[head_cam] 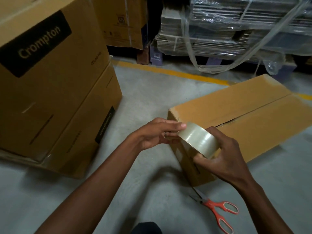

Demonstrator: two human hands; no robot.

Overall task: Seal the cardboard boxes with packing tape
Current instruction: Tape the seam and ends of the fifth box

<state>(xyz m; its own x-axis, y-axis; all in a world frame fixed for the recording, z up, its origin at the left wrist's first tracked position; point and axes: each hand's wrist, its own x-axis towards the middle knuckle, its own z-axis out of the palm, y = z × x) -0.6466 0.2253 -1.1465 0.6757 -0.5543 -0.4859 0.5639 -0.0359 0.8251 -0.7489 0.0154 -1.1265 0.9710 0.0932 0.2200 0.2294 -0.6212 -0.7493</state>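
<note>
Scissors [217,209] lie on the grey floor [143,102] nearest the viewer, orange handles toward the lower right, blades pointing up-left toward the box corner.

Right hand [224,159] curled around a roll of clear packing tape [199,140], thumb under its lower rim. The roll's hole axis runs roughly up-left to lower-right.

Left hand [157,135] meets the roll's upper-left edge, fingers nearly straight, thumb pressed on the tape surface; whether it pinches a loose end cannot be told.

Roll is held just over the near end of a long cardboard box [236,114]. The box lies flat, long axis running away to the upper right; centre flap seam shows a dark open gap.

Left: two stacked Crompton cartons [50,78]. Far right: wrapped flat cardboard on a pallet [236,27], beyond a yellow floor line [168,70].
</note>
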